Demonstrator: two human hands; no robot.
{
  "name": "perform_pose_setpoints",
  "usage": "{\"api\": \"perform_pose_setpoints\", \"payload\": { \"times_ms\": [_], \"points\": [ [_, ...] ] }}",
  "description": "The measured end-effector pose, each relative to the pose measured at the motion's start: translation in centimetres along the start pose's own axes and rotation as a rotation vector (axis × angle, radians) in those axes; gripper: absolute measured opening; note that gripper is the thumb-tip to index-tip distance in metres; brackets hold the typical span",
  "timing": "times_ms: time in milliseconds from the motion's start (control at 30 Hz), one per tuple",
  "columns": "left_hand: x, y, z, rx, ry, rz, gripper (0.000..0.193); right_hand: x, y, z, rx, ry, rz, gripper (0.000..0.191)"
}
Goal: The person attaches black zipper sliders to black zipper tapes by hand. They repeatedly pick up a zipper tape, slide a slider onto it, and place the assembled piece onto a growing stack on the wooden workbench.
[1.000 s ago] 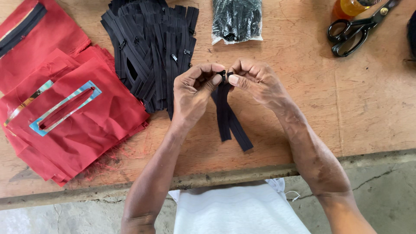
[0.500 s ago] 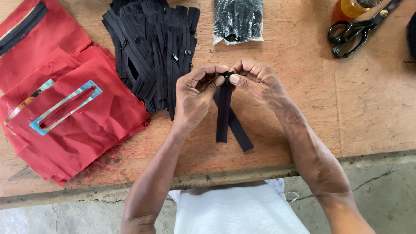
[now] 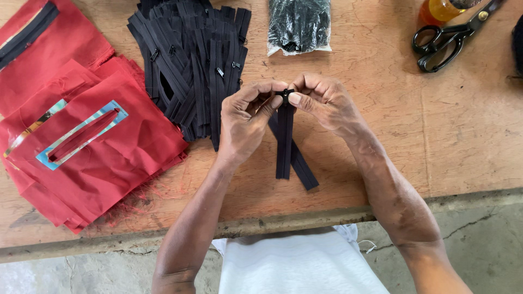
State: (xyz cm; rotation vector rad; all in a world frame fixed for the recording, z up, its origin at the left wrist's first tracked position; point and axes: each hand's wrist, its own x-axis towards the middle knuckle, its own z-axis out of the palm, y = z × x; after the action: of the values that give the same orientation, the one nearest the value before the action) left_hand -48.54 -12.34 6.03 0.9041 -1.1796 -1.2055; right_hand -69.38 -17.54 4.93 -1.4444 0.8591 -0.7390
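Note:
Both hands meet over the middle of the wooden table [image 3: 468, 141]. My left hand [image 3: 248, 117] and my right hand [image 3: 321, 100] pinch the top end of a short black zipper [image 3: 284, 144], with a small slider between the fingertips. Its two tape halves hang down and splay apart toward the table's near edge. Just left of my left hand lies a pile of black zippers [image 3: 190, 65].
Red fabric pieces [image 3: 103, 158], the top one with a light-blue-edged slot, are stacked at the left. A clear bag of small black parts [image 3: 298, 24] lies at the top middle. Black scissors [image 3: 449, 35] and an amber bottle [image 3: 438, 10] sit at the top right.
The zipper's tapes have swung slightly, one hanging straighter now. Both hands stay in the same place with their fingertips on the zipper's top end.

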Motion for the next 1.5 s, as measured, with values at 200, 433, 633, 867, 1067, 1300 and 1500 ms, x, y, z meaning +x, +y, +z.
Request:
{"api": "perform_pose_setpoints", "payload": {
  "times_ms": [200,433,633,867,1067,1300,1500],
  "points": [
    [0.0,0.1,0.0,0.02,-0.004,0.002,0.02,0.0,-0.1,0.0,-0.056,0.012,0.005,0.014],
    [-0.1,0.2,0.3,0.15,0.011,0.036,0.013,0.3,-0.1,0.3,-0.13,-0.012,0.027,0.017],
    [0.3,0.5,0.3,0.116,0.009,-0.004,0.019,0.2,-0.6,0.1,-0.147,0.002,-0.009,0.017],
    [0.5,-0.1,-0.1,0.173,0.026,-0.096,0.014,0.2,-0.7,0.4,-0.171,0.006,-0.018,0.021],
    [0.4,-0.7,-0.2,-0.008,0.085,-0.228,0.022,-0.1,-0.7,0.8,-0.305,0.018,0.064,0.029],
    [0.8,-1.2,-0.5,-0.186,0.064,-0.28,0.018,0.6,-1.5,1.7,-0.389,0.031,-0.45,0.036],
    [0.9,-2.2,-0.7,-0.192,0.083,-0.304,0.014,-0.7,-2.8,2.8,-0.736,0.097,-0.581,0.014]
  ]
}}
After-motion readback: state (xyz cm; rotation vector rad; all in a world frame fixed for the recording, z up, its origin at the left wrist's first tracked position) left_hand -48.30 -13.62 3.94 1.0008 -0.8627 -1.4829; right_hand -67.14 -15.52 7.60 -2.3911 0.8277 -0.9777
